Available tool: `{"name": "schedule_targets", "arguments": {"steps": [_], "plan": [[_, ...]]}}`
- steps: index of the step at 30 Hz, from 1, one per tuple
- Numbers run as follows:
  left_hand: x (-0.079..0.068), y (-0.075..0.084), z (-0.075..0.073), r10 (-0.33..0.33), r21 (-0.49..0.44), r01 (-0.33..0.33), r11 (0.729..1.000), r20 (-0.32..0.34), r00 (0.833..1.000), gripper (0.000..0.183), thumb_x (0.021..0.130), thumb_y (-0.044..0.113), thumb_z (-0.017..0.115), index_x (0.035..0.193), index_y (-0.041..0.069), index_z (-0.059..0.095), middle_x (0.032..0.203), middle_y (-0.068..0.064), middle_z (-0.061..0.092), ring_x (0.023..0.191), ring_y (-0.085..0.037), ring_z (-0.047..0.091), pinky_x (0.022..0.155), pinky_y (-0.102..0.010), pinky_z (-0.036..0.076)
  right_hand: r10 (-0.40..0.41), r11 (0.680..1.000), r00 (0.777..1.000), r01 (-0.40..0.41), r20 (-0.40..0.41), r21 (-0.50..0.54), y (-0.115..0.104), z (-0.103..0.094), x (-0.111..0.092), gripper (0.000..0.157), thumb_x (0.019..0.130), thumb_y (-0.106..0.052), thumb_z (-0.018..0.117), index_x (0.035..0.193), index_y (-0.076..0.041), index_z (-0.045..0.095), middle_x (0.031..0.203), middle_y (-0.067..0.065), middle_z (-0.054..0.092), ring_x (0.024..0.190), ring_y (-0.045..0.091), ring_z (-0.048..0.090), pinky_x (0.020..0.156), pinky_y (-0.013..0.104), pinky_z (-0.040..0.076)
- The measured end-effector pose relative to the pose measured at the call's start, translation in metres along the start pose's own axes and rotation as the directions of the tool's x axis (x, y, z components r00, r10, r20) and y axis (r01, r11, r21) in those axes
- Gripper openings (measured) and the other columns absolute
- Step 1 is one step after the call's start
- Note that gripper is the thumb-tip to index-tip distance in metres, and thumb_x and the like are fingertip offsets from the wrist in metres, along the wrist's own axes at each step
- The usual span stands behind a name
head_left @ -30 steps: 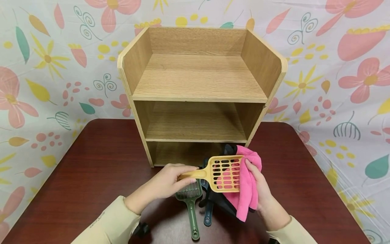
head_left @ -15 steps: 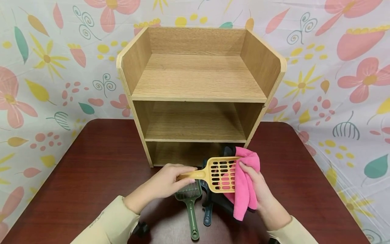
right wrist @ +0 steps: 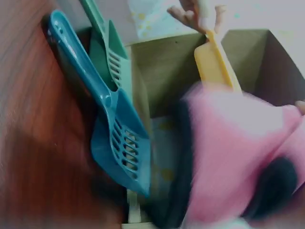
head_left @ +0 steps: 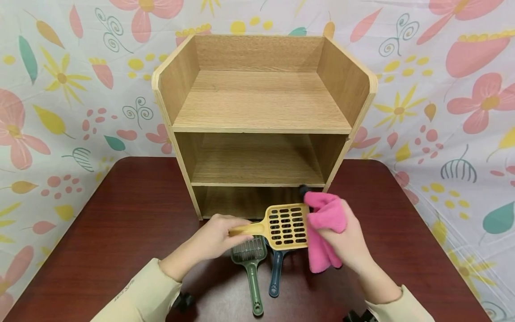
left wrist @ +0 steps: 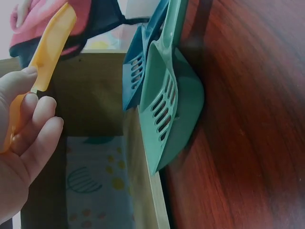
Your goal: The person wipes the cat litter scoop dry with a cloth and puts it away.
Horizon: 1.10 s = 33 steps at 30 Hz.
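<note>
My left hand (head_left: 217, 235) pinches the handle of a yellow slotted litter scoop (head_left: 286, 226), held level above the table. At the far end of that scoop, my right hand (head_left: 350, 241) grips a bunched pink cloth (head_left: 322, 250) with dark trim, which overlaps the scoop's edge in the head view. In the right wrist view the pink cloth (right wrist: 238, 143) is blurred and covers the scoop's front end. Below lie a green litter scoop (head_left: 252, 279) and a blue litter scoop (head_left: 276, 277), side by side with handles toward me. The blue one's head is mostly hidden under the yellow scoop.
A wooden shelf unit (head_left: 261, 103) with three levels stands on the dark red table (head_left: 132, 232), right behind the scoops. A floral curtain (head_left: 88, 89) hangs at the back. In the left wrist view the green scoop's head (left wrist: 167, 109) lies against the shelf's front edge.
The yellow scoop has shifted slightly left. My right hand has turned and lifted the cloth's lower part, so its dark side no longer hangs behind the scoop and more of the blue scoop shows.
</note>
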<state>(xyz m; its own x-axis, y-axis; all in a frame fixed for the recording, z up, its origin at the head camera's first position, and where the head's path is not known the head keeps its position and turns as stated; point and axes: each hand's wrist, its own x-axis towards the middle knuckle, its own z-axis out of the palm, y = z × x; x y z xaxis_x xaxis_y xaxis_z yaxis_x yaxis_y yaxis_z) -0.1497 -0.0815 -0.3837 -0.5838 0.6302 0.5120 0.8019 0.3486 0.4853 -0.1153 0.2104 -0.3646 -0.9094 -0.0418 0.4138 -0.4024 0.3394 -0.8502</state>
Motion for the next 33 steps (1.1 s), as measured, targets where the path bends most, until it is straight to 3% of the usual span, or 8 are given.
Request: {"name": "schedule_targets", "arguments": {"steps": [2,5,11,15,18,22,25,33], "plan": [[0.001,0.001,0.001,-0.004,-0.007,0.004,1.0,0.007,1.0,0.021,0.083,0.016,0.072,0.1,0.004,0.07,0.085,-0.004,0.072,0.064,-0.001,0.054,0.058,-0.01,0.045,-0.058,0.979,0.998,0.06,0.014,-0.194,-0.003,0.004,-0.002,0.038,0.069,-0.004,0.077,0.105,-0.008,0.066,0.119,0.0,0.055,0.114,0.01,0.042,0.093,0.024,0.032],[0.004,0.003,0.002,-0.013,-0.017,0.013,1.0,0.013,1.0,0.018,0.084,0.017,0.07,0.098,0.005,0.068,0.081,-0.002,0.069,0.06,0.002,0.048,0.055,-0.009,0.042,-0.111,0.901,0.993,0.122,0.051,-0.415,-0.006,0.012,-0.007,0.056,0.059,-0.013,0.085,0.11,-0.008,0.063,0.115,0.008,0.046,0.109,0.021,0.037,0.09,0.042,0.023],[0.005,0.005,0.003,-0.057,-0.024,0.058,0.998,0.03,0.998,0.018,0.085,0.019,0.069,0.097,0.006,0.068,0.077,0.0,0.067,0.057,0.004,0.043,0.052,-0.009,0.039,-0.111,0.762,0.96,0.247,0.256,-0.598,-0.014,0.016,-0.012,0.095,0.056,-0.058,0.082,0.133,-0.012,0.05,0.13,0.013,0.042,0.12,0.032,0.033,0.094,0.057,0.017],[0.005,0.005,0.002,-0.084,-0.048,0.085,0.995,0.033,0.996,0.018,0.085,0.018,0.07,0.097,0.005,0.068,0.073,0.001,0.065,0.054,0.006,0.041,0.049,-0.009,0.039,-0.122,0.727,0.937,0.31,0.329,-0.613,-0.016,0.015,-0.016,0.08,0.078,-0.055,0.067,0.142,-0.016,0.04,0.139,0.008,0.037,0.129,0.027,0.027,0.099,0.064,0.01],[0.006,0.006,0.003,-0.094,-0.076,0.097,0.992,0.044,0.995,0.018,0.085,0.017,0.069,0.098,0.005,0.068,0.071,0.002,0.063,0.053,0.007,0.04,0.047,-0.01,0.038,-0.166,0.678,0.938,0.334,0.306,-0.655,-0.016,0.019,-0.017,0.06,0.085,-0.046,0.062,0.136,-0.017,0.048,0.135,0.005,0.042,0.13,0.028,0.028,0.099,0.069,0.007],[0.01,0.008,0.005,-0.065,-0.082,0.07,0.994,0.063,0.996,0.018,0.086,0.017,0.068,0.099,0.005,0.068,0.074,0.0,0.065,0.056,0.005,0.042,0.049,-0.009,0.039,-0.281,0.587,0.923,0.381,0.262,-0.714,-0.012,0.027,-0.014,0.043,0.081,-0.04,0.065,0.115,-0.014,0.063,0.115,0.006,0.053,0.115,0.032,0.04,0.097,0.07,0.011],[0.014,0.012,0.008,-0.039,-0.061,0.044,0.997,0.079,0.996,0.018,0.087,0.017,0.068,0.1,0.004,0.068,0.077,-0.001,0.066,0.058,0.003,0.044,0.052,-0.008,0.04,-0.371,0.539,0.89,0.44,0.266,-0.719,-0.008,0.034,-0.011,0.036,0.076,-0.03,0.07,0.107,-0.013,0.068,0.1,0.005,0.058,0.098,0.03,0.048,0.091,0.056,0.027],[0.012,0.014,0.012,-0.058,-0.026,0.061,0.998,0.114,0.992,0.017,0.088,0.018,0.066,0.098,0.003,0.068,0.076,0.0,0.065,0.058,0.003,0.044,0.052,-0.009,0.039,-0.382,0.496,0.87,0.476,0.31,-0.726,0.001,0.034,-0.005,0.034,0.067,-0.019,0.082,0.099,-0.013,0.072,0.088,0.002,0.06,0.082,0.022,0.054,0.066,0.033,0.037]]}}
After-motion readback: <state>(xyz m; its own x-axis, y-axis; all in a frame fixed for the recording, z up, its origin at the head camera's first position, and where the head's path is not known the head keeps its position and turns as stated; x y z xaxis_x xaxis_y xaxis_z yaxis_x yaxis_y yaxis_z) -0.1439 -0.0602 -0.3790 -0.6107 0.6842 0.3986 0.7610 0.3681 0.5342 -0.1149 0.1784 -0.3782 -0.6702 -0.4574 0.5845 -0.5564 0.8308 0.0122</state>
